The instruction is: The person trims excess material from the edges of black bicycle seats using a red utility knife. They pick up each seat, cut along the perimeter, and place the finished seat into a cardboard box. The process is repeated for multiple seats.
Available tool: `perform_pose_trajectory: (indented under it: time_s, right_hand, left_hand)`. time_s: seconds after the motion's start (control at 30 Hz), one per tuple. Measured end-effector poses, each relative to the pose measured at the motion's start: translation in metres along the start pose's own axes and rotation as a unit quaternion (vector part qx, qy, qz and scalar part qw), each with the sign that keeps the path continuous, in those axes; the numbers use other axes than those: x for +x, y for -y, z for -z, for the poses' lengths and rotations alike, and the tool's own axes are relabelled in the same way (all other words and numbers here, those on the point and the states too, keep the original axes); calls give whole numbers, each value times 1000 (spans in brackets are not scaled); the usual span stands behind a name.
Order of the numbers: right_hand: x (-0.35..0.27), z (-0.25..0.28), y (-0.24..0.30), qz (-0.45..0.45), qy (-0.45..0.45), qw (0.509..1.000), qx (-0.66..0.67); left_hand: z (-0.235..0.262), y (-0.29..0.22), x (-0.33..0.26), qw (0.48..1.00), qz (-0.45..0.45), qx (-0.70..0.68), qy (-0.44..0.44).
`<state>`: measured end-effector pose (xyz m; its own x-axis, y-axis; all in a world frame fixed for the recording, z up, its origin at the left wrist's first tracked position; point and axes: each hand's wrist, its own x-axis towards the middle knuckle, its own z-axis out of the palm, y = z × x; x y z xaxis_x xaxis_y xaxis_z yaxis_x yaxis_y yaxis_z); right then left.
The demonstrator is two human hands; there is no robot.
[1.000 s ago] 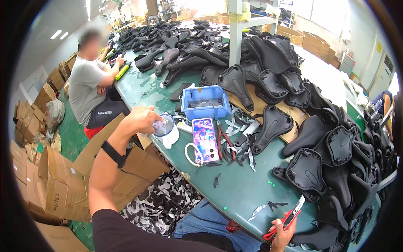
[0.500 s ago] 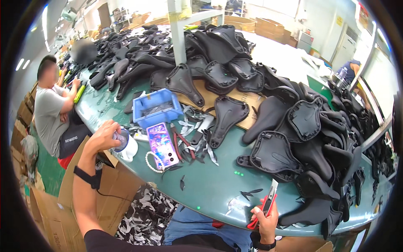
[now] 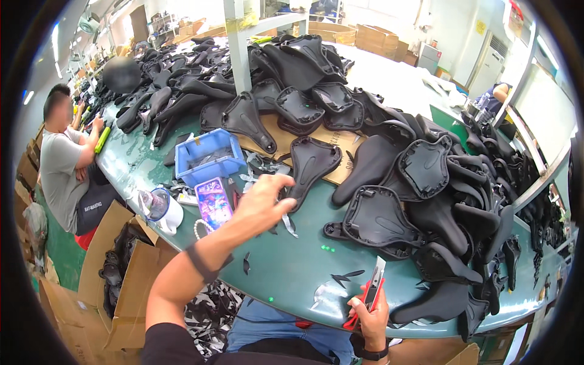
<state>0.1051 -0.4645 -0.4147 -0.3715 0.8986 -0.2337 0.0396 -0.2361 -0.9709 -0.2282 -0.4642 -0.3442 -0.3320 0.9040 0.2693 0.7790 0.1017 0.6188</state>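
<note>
Over the green worktable (image 3: 292,274), the left hand (image 3: 264,201) hovers with fingers spread near a black moulded saddle (image 3: 310,164), while the right hand (image 3: 368,310) grips a red-handled utility knife (image 3: 372,289) at the near edge.

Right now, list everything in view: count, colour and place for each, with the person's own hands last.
Bicycle saddles: many, black, piled along the table's far and right side.
Table: one, green, across the middle.
Parts bin: one, blue, left of centre on the table.
Phone: one, colourful case, in front of the bin.
Jug: one, clear and white, at the table's left edge.
Cardboard boxes: several, brown, on the floor to the left.
Co-worker: one, grey shirt, seated at far left.
Left hand: empty, fingers spread, above the table near the phone.
Right hand: holds a red utility knife at the near edge.
</note>
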Motion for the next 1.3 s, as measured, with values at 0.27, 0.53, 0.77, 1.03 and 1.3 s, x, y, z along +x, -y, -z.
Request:
perform_pose_trajectory:
  time_s: [0.27, 0.53, 0.77, 1.03, 1.3]
  right_hand:
    - [-3, -2, 5, 21, -2, 1000, 7]
    - [-6, -6, 24, -34, 55, 996, 58]
    - [-42, 17, 33, 73, 25, 940, -334]
    - [-39, -37, 62, 170, 82, 794, -577]
    - [-81, -28, 51, 93, 118, 761, -632]
  left_hand:
    - [-24, -17, 30, 968, 174, 9, 178]
    - [-40, -94, -137, 908, 155, -266, 283]
    - [-41, -68, -161, 960, -173, -208, 74]
    - [-48, -23, -138, 990, -120, -30, 63]
    - [-51, -29, -134, 992, -108, -42, 46]
